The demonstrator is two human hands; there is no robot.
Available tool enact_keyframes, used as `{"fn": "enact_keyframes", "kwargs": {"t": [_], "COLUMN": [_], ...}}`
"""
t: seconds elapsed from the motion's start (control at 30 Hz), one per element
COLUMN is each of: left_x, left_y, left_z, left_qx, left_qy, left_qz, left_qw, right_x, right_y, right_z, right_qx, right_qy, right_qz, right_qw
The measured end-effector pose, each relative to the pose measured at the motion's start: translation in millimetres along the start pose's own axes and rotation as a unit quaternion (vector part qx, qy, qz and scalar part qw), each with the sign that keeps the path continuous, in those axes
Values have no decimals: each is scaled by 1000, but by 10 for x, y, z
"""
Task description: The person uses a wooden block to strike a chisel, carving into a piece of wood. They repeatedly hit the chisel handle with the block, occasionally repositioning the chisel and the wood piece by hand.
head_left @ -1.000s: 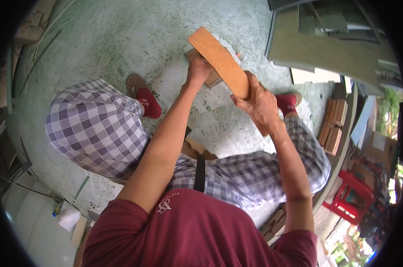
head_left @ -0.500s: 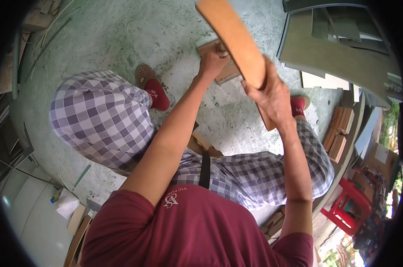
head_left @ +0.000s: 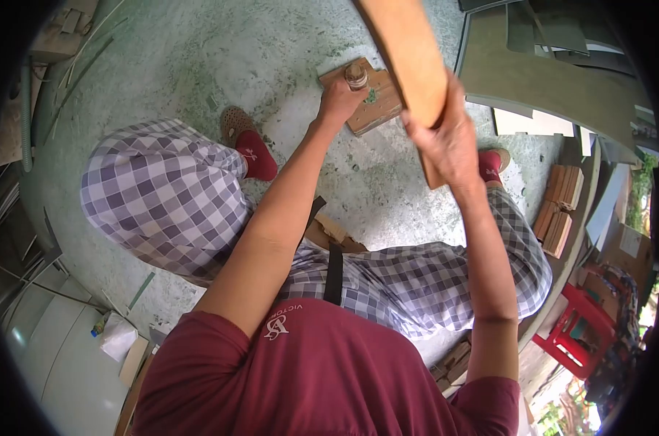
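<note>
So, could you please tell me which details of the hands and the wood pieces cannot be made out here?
Head view only:
- Wooden board: its top end is cut off by the upper edge, and the right hand covers part of it.
- Small round object: too small to identify, partly hidden by the left hand.
- Wooden block on the floor: its right part is behind the board.

I see smooth matt wood plank (head_left: 409, 54), rough wood block (head_left: 373, 109), mottled rough concrete floor (head_left: 198, 58), checked cloth trousers (head_left: 155, 196).
</note>
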State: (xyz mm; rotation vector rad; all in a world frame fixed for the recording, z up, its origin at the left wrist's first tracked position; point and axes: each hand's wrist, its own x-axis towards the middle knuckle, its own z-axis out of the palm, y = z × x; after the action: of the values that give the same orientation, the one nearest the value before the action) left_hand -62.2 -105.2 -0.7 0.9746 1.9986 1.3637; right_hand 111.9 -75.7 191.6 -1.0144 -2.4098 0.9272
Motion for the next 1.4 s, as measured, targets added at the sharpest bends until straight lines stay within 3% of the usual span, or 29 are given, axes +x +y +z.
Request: {"fn": "enact_keyframes", "kwargs": {"t": [0.03, 0.07, 0.1, 0.17, 0.2, 0.23, 0.37, 0.43, 0.5, 0.57, 0.63, 0.7, 0.77, 0.8, 0.87, 0.97, 1.03, 1.1, 1.17, 1.23, 1.3, 1.33, 1.4], "left_x": [43, 50, 55, 53, 64, -9, 54, 119, 28, -45, -80, -68, -118, -139, -54, -94, -160, -216, -258, -136, -161, -250, -339], "left_y": [1, 50, 91, 131, 113, 3, -83, -180, 159, 163, -50, -105, -16, 2, 20, -116, -123, -93, -95, -156, -360, -329, -162], "left_z": [-2, -12, -15, -52, -74, -36, 83, 127, -31, -69, 13, 77, 50, 48, 27, 9, 33, 68, 94, 101, 112, 84, 54], "left_qx": [-24, 23, 22, 11, 44, 45, -4, 72, 17, 106, 66, -4, 26, 48, 69, 91, 58, -2, 22, 47, -12, -9, -9], "left_qy": [-15, -28, -24, 18, -31, -40, 25, 32, 28, -48, -39, 24, 13, 19, 29, -54, -42, 57, 83, 117, 51, 13, 30], "left_qz": [9, -14, -8, 33, -34, -46, 13, 112, 63, -65, -60, 30, 15, 45, 77, -92, -69, 41, 87, 130, 80, -40, -8], "left_qw": [1000, 999, 999, 999, 998, 997, 1000, 991, 997, 991, 995, 999, 999, 998, 994, 990, 995, 998, 992, 983, 995, 999, 999], "right_x": [-15, -17, -8, 41, 31, 8, -64, -89, -6, 4, 14, -30, -122, -129, -108, -58, -52, -109, -176, -148, -104, -107, -95], "right_y": [122, 190, 248, 155, 123, -11, 1, 167, 285, 43, -111, -81, 262, 367, 305, 44, -89, 142, 349, 456, 213, 115, -21], "right_z": [71, 109, 111, 127, 91, 22, 39, 126, 164, 79, -54, -33, 160, 225, 236, 133, 48, 160, 276, 354, 279, 230, 169], "right_qx": [8, -109, -111, -154, -129, -82, -45, -57, -165, -149, -67, -24, -37, -118, -143, -121, -64, -58, -53, -149, -166, -124, -55], "right_qy": [-4, -59, -55, -107, -87, -73, -35, -27, -103, -97, -13, 0, -10, -87, -89, -91, -31, -31, -25, -114, -133, -97, -36], "right_qz": [-24, 7, 1, 63, 60, 55, 3, -21, 29, 59, 5, 12, -29, 6, 4, 38, -30, -34, -42, 18, 29, 12, -22], "right_qw": [1000, 992, 992, 980, 986, 992, 998, 998, 980, 982, 998, 1000, 999, 989, 986, 988, 997, 997, 997, 982, 977, 988, 998]}}
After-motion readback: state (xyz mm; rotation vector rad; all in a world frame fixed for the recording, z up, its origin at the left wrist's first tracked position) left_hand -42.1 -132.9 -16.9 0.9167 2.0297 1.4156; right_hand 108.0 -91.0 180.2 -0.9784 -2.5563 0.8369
